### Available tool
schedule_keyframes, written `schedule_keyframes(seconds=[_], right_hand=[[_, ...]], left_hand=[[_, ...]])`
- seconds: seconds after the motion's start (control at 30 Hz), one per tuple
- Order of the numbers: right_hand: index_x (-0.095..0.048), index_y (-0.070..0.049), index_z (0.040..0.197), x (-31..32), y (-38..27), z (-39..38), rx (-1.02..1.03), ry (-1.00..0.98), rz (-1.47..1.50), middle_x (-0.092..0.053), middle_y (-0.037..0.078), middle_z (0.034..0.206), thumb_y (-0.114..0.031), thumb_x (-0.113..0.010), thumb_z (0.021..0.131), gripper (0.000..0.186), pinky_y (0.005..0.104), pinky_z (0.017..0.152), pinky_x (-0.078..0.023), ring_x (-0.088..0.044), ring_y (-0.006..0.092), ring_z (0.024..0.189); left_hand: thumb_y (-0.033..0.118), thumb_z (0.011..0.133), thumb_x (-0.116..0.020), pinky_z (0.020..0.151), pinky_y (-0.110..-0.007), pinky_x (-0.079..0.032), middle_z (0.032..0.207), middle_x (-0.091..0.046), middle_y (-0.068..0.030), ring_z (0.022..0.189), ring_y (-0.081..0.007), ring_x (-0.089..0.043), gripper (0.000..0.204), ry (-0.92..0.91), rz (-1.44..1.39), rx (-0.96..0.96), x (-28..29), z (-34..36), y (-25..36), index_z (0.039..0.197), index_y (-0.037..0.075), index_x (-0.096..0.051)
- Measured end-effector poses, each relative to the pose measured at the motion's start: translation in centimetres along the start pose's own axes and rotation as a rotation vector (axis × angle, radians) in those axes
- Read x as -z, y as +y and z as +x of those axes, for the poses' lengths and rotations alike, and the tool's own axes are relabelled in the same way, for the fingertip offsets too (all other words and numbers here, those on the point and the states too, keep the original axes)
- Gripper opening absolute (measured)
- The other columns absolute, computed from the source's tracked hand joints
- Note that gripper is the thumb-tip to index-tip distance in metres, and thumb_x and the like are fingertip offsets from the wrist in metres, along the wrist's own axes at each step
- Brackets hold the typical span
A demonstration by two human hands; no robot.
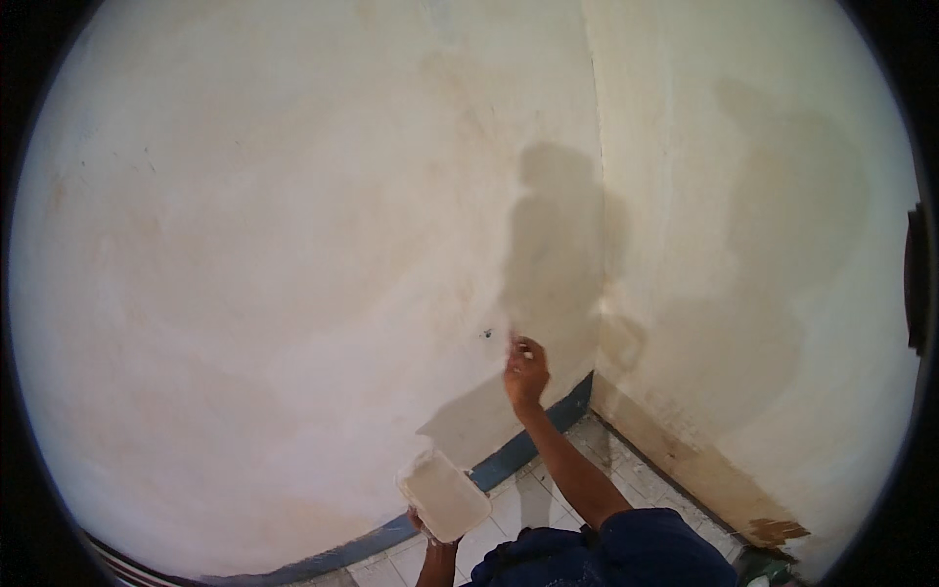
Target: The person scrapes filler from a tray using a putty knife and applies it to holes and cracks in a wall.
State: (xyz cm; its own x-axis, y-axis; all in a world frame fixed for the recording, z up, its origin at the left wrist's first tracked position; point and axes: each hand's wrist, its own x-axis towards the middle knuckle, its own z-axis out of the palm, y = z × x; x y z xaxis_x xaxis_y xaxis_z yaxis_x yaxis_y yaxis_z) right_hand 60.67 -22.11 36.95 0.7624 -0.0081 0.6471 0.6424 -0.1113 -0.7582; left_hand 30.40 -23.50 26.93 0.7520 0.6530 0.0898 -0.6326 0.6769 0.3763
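My left hand (419, 519) grips a pale rectangular tub (444, 495) with rounded corners by its side, low down near the wall. Cream-coloured, paste-like stuff seems to fill it, and whitish smears mark its edge. Up at the cream wall (293, 293), my right hand (527, 367) is raised with its fingers bent together. Something small and whitish shows between those fingers, too small and blurred to name. Just left of the right fingertips is a small dark hole (487, 334) in the wall.
A second wall (704, 245) meets the first at a corner on the right; its lower part is stained brown. Blue skirting (518, 456) runs along the base above white floor tiles (489, 533). A dark object (763, 565) lies at the lower right. My shadow falls across the corner.
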Motion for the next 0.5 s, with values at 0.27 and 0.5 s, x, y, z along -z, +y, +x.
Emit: schedule_keyframes(seconds=[0.27, 0.5], right_hand=[[-0.067, -0.002, 0.09, 1.5, -0.1, -5.4, 0.148, -0.355, 0.331, -0.065, 0.009, 0.081, -0.008, -0.066, 0.08, 0.011, 0.0314, 0.057, -0.047, -0.06, 0.0222, 0.063], [-0.065, 0.001, 0.071, 11.4, -10.6, 2.6, -0.449, -0.824, 0.285, -0.052, -0.007, 0.056, -0.012, -0.07, 0.083, 0.018, 0.0243, 0.046, -0.032, -0.045, 0.0017, 0.052]], left_hand=[[0.064, 0.077, -0.061, 0.101, -0.065, -0.038, 0.139, -0.047, -0.0194, 0.123, -0.0426, -0.049, 0.087, 0.075, -0.065, -0.074, 8.5, 3.0, -1.3, 0.146, 0.017, -0.037], [0.053, 0.083, -0.06, 0.096, -0.052, -0.049, 0.133, -0.054, -0.0129, 0.117, -0.0333, -0.056, 0.07, 0.004, -0.142, -0.005, 1.4, 4.4, -1.0, 0.14, 0.014, -0.045]])
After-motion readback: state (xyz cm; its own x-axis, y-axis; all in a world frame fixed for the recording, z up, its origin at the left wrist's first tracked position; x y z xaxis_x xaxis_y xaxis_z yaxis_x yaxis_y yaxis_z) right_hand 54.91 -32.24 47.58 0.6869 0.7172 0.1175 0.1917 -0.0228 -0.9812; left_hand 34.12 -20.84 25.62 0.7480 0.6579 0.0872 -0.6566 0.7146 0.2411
